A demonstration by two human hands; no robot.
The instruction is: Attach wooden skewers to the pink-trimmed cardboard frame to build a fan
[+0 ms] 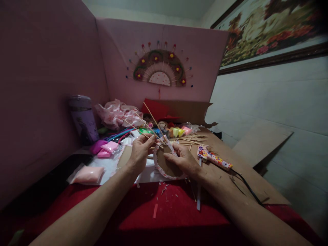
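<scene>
My left hand [140, 152] pinches a thin wooden skewer [135, 128] between thumb and fingers, its lower end at the edge of a cardboard piece. My right hand [183, 159] grips that cardboard piece [166, 164], which has a rim wrapped in pink patterned cloth. Two more skewers stick up from its upper edge, slanting left. A flower-patterned glue gun [214, 158] lies just right of my right hand, a clear glue stick [199, 191] pointing out of it toward me. Behind the hands is a pile of loose skewers [192, 139].
Pink clay packets [87, 174] and a purple tumbler [83, 119] stand left. Crumpled pink cloth [118, 114] lies behind. A fan-shaped decoration [160, 65] hangs on the pink board. Brown cardboard [246, 181] covers the right side of the red tablecloth [133, 212], which bears small scraps.
</scene>
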